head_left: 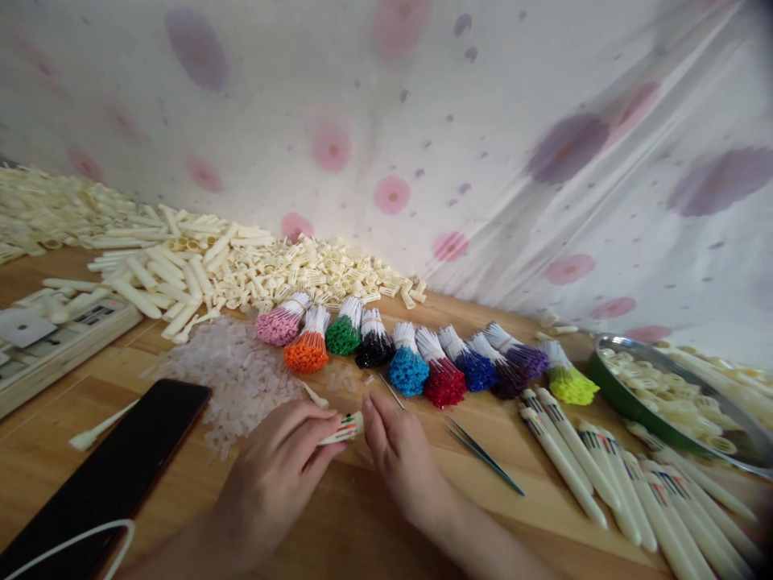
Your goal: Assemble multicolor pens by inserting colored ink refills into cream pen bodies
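A short cream multicolour pen top [345, 429] with small coloured sliders lies across the gap between my hands, over the wooden table. My left hand [281, 459] is closed around its left part, fingers covering much of it. At its right end the fingertips of my right hand [402, 455] are pressed together, pinching the rounded tip. Just behind my hands lie a loose cream stem piece [315, 395] and a thin metal tool [392, 391]. To the right of my right hand rest dark tweezers [485, 456], apart from it.
Refill bundles in several colours, among them orange [306, 350] and red [444, 379], form a row behind. Small clear parts [241, 374], a phone [114, 475] and a power strip [78, 342] are left. Cream parts [326, 270] pile behind; pens [561, 451] and a green bowl [604, 374] stand right.
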A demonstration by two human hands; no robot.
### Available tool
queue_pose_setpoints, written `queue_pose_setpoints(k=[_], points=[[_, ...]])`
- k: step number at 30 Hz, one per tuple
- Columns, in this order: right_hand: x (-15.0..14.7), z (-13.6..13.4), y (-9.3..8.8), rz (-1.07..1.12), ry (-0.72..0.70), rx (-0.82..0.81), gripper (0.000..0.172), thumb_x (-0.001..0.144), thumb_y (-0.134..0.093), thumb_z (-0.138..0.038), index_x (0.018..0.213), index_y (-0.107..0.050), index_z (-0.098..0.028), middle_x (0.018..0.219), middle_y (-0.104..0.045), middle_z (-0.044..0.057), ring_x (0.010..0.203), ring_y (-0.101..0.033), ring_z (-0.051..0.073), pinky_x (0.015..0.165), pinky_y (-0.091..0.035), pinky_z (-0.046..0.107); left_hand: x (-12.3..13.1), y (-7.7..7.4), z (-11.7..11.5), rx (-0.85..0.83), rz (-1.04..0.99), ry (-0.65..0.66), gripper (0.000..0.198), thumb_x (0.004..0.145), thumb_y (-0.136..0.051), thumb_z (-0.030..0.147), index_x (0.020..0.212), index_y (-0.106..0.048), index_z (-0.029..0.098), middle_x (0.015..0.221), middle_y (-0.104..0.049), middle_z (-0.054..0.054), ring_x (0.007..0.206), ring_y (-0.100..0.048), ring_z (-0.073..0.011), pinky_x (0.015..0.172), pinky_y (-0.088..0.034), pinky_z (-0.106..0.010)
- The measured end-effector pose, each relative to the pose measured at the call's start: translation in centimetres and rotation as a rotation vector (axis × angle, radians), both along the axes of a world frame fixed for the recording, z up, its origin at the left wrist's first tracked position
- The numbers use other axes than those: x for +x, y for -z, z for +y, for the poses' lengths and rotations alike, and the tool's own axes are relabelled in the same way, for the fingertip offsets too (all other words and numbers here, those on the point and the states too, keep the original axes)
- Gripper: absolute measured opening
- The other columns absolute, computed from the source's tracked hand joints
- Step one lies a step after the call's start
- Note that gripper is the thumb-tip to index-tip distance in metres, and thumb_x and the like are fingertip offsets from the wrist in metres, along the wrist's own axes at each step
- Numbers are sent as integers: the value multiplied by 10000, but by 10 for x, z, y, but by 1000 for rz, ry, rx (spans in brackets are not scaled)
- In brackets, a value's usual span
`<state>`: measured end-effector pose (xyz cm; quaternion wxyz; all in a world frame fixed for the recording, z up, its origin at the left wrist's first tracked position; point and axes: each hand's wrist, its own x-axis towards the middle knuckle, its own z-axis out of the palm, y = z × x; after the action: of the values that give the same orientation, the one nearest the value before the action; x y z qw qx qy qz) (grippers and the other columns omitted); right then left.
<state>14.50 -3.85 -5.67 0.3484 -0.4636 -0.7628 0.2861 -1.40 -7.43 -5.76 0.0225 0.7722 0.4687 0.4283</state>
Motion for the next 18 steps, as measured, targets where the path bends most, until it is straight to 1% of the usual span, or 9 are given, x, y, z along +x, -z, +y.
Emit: queue_pose_setpoints(k=[3, 5, 6, 7, 9, 10, 11, 14, 18], points=[[1, 6, 1, 29, 6, -5, 277, 924, -300, -312, 663, -345, -229, 557, -373, -46, 484, -345, 111, 468, -289, 226, -4, -6, 6, -101, 0, 38, 204, 803, -600, 196, 1005, -604, 222, 935, -689, -52, 830, -664, -197, 739, -529, -290], [4, 11, 0, 54, 25, -1, 294, 931, -294, -340, 660, -325, -231, 573, -357, -49, 504, -346, 111, 480, -293, 223, -12, -12, 11, -218, -32, 43, 400, 795, -609, 314, 1174, -532, 215, 1083, -667, -90, 879, -663, -228, 753, -525, -313], [6, 13, -2, 66, 36, 3, 300, 935, -290, -350, 659, -315, -233, 577, -344, -51, 509, -340, 110, 483, -290, 223, -18, -14, 14, -298, -54, 19, 458, 801, -589, 365, 1223, -500, 212, 1101, -666, -95, 871, -667, -233, 746, -523, -316], [8, 15, -3, 78, 44, 6, 303, 937, -288, -356, 660, -307, -233, 580, -330, -54, 511, -331, 109, 484, -284, 223, -24, -16, 16, -391, -70, -19, 414, 829, -535, 393, 1203, -519, 218, 1040, -691, -80, 830, -678, -226, 718, -522, -305], [12, 18, -6, 98, 50, 12, 301, 937, -289, -361, 664, -303, -233, 590, -314, -56, 519, -317, 109, 492, -277, 225, -36, -16, 18, -609, -101, -49, 308, 881, -413, 435, 907, -646, 235, 661, -685, -1, 595, -661, -184, 584, -499, -253], [13, 18, -7, 108, 48, 13, 299, 935, -293, -361, 665, -304, -232, 595, -310, -56, 524, -313, 109, 499, -277, 226, -40, -16, 18, -704, -124, -34, 384, 890, -374, 456, 717, -636, 235, 515, -610, 25, 488, -612, -165, 503, -464, -229], [14, 19, -7, 117, 43, 11, 298, 932, -298, -362, 664, -305, -232, 599, -310, -55, 529, -311, 109, 505, -277, 226, -43, -15, 18, -770, -169, -13, 414, 882, -380, 473, 629, -603, 234, 472, -565, 36, 454, -578, -154, 462, -436, -215], [14, 20, -3, 149, 35, -17, 302, 927, -308, -373, 661, -311, -230, 599, -308, -55, 532, -306, 109, 503, -272, 227, -43, -14, 17, -792, -280, 28, 353, 835, -463, 482, 613, -566, 228, 525, -564, 40, 489, -553, -148, 446, -416, -200], [13, 21, 7, 208, 69, -84, 318, 925, -302, -406, 661, -325, -230, 590, -296, -57, 525, -288, 111, 481, -256, 227, -33, -17, 14, -690, -167, 21, 220, 857, -460, 373, 731, -581, 239, 581, -590, 56, 533, -577, -139, 505, -443, -191]])
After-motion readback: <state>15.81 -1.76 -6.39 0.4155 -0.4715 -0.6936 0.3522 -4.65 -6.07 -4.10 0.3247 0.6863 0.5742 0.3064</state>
